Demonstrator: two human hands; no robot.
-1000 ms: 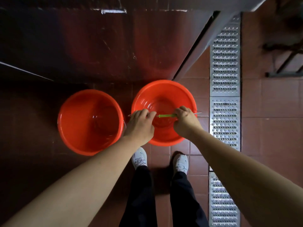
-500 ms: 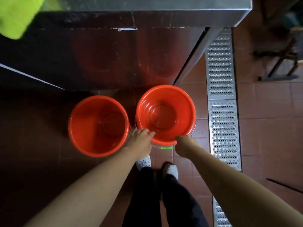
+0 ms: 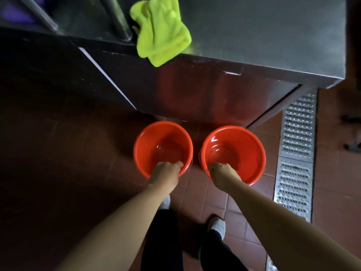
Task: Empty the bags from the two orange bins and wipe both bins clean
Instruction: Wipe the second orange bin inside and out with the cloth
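Two orange bins stand side by side on the red tiled floor before a steel counter. The left orange bin (image 3: 156, 141) and the right orange bin (image 3: 240, 145) both look bare inside, with no bag showing. My left hand (image 3: 166, 170) is curled over the near rim of the left bin. On the near rim of the right bin my right hand (image 3: 220, 171) is closed the same way. A crumpled yellow-green cloth (image 3: 160, 30) lies on the counter's front edge, above and behind the bins.
The steel counter (image 3: 273, 45) overhangs just behind the bins, with metal legs at its back left. A perforated metal floor drain (image 3: 295, 157) runs along the right. My feet in white shoes stand right behind the bins. Dark floor lies to the left.
Both hands let go of the right bin's green-gripped handle. The left hand went to the left bin's rim, the right to the right bin's rim. The view tilted up, showing the cloth.
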